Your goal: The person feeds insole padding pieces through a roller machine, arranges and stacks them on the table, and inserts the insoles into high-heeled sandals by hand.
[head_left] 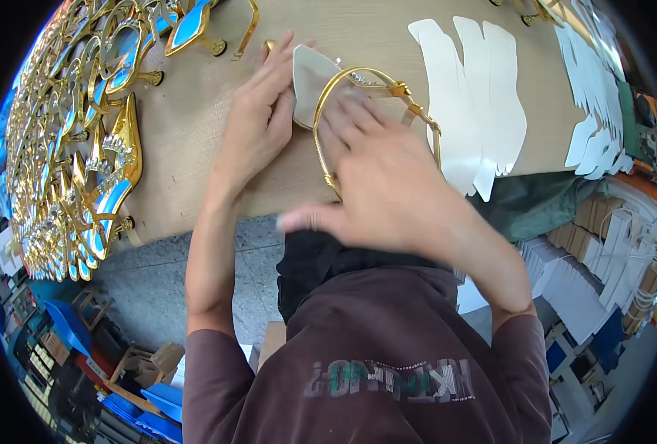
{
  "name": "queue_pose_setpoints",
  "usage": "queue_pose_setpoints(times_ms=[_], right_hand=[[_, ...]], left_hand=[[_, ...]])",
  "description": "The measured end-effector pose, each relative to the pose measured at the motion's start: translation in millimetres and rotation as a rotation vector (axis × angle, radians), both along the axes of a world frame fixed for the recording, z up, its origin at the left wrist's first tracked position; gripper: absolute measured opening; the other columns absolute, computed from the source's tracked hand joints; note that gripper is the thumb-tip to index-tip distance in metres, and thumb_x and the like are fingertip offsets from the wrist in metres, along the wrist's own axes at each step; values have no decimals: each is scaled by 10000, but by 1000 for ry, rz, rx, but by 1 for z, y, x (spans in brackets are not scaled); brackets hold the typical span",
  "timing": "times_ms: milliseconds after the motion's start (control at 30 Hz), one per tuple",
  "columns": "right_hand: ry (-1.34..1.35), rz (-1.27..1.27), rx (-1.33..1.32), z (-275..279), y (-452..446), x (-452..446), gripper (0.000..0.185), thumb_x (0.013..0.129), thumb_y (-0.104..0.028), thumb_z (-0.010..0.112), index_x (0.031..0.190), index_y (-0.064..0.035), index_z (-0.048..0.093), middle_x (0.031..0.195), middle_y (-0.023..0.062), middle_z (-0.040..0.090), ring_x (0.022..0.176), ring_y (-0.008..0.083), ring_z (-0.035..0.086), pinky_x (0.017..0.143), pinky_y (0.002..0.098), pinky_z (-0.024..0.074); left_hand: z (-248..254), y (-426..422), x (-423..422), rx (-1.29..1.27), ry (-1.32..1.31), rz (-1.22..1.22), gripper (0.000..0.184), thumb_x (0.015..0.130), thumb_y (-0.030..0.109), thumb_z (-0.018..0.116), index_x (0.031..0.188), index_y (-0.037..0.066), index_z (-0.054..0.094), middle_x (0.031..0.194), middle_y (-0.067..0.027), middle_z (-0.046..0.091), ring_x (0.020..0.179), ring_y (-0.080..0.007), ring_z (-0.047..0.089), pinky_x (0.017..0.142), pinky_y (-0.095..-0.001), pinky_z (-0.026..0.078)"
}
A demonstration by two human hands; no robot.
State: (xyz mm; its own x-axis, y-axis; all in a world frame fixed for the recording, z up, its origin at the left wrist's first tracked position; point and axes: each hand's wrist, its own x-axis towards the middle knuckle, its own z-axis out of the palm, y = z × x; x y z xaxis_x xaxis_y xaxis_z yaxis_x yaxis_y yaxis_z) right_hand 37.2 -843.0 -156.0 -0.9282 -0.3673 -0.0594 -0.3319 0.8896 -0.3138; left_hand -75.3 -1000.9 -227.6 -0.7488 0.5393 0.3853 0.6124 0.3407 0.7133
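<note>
A gold strappy sandal lies on its side or tilted at the table's front, its ankle strap forming a wide loop. A pale insole shows at its left end, and sparkling stones run along a strap beyond. My left hand is closed around that left end, beside a small gold piece that looks like a heel tip. Through the loop reaches my right hand, blurred, with fingers stretched over the sandal's inside and thumb spread to the left. The fingers hide most of the sole.
Several white insole pieces lie fanned on the table to the right. More pale pieces are at the far right. Many gold heeled sandals with blue insoles crowd the left side. The brown tabletop ends just before my body.
</note>
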Motion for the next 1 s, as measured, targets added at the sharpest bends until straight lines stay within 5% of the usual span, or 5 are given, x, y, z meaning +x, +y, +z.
queue_pose_setpoints(times_ms=[167,333,567,633,1000], right_hand=[[154,4,-120,-18,2,-23,907,894,-739,455,1112,125,629,1088,253,675,1207,387,540,997,479,438],[-356,-51,-145,-19,1,-49,937,869,-749,487,1200,122,592,1210,273,622,1233,394,511,1028,486,403],[342,248,-234,-2,-5,-20,988,867,-756,483,1375,91,436,1397,285,466,1227,460,480,1059,507,359],[218,78,-142,10,-2,-14,1061,841,-816,442,1344,117,457,1354,297,491,1230,437,468,1087,507,316],[-583,-232,-169,5,-2,-58,869,919,-687,492,1162,141,596,1225,310,554,1099,404,559,970,489,434]], left_hand=[[-2,-11,-20,-260,251,-301,352,929,-48,470,1164,56,709,1378,-60,605,1220,-253,598,851,-298,522],[-16,-9,-23,-94,217,-342,333,933,-30,486,1164,54,709,1321,-90,637,1174,-242,609,856,-323,514],[62,23,-22,454,-93,173,221,942,89,552,1146,41,622,920,-101,701,783,-201,664,715,-297,553],[80,48,-8,770,-726,-207,196,953,124,535,1128,37,520,810,-108,672,682,-203,652,630,-275,541],[-14,55,-28,637,-1096,178,231,963,151,496,1139,3,495,823,-135,679,692,-199,645,623,-283,535]])
